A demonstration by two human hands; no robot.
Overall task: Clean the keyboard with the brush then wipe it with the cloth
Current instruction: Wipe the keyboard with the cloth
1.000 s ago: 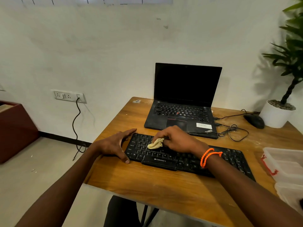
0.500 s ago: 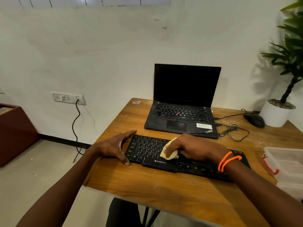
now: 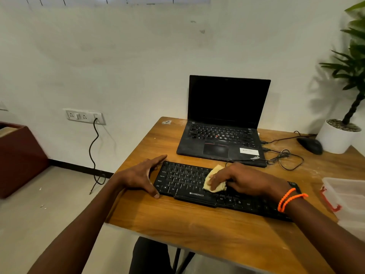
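I am wiping the keyboard (image 3: 187, 180) with the cloth (image 3: 214, 180) my right hand (image 3: 243, 179) is pressing down, my left hand (image 3: 141, 175) lying open and bracing the end beside it; next I judge the keys under my right wrist are needing passes.

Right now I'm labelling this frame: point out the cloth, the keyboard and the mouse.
cloth (image 3: 214, 179), head view, crumpled middle.
keyboard (image 3: 182, 178), head view, left key rows.
mouse (image 3: 311, 145), head view, top shell.

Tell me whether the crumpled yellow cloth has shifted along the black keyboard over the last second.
Yes. The crumpled yellow cloth under the right hand slid rightward along the black keyboard and nearer the front edge, judged against the keyboard's brand label.
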